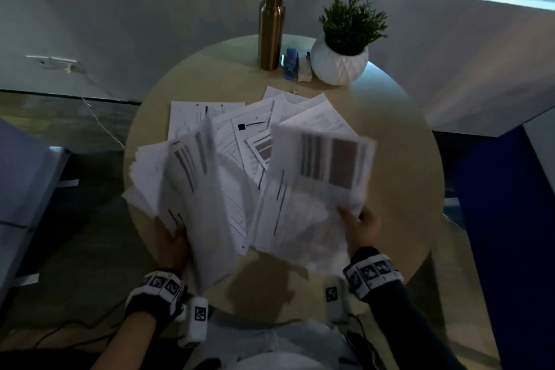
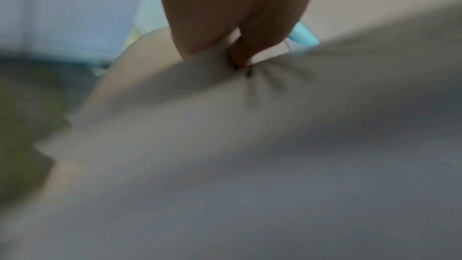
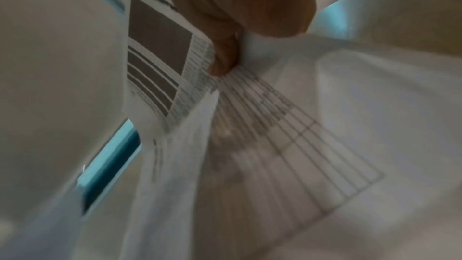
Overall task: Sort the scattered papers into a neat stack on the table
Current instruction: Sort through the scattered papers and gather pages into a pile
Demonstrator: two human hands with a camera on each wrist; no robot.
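Left hand point(image 1: 172, 242) pinched a raised sheaf of papers point(image 1: 192, 189) over the table point(image 1: 399, 135) edge; right hand point(image 1: 359, 224) pinched a 2nd sheaf point(image 1: 318, 189). Loose papers point(image 1: 240, 135) lay fanned mid-table.

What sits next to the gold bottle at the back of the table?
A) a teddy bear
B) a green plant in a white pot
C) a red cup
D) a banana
B: a green plant in a white pot stands right of the gold bottle on the table.
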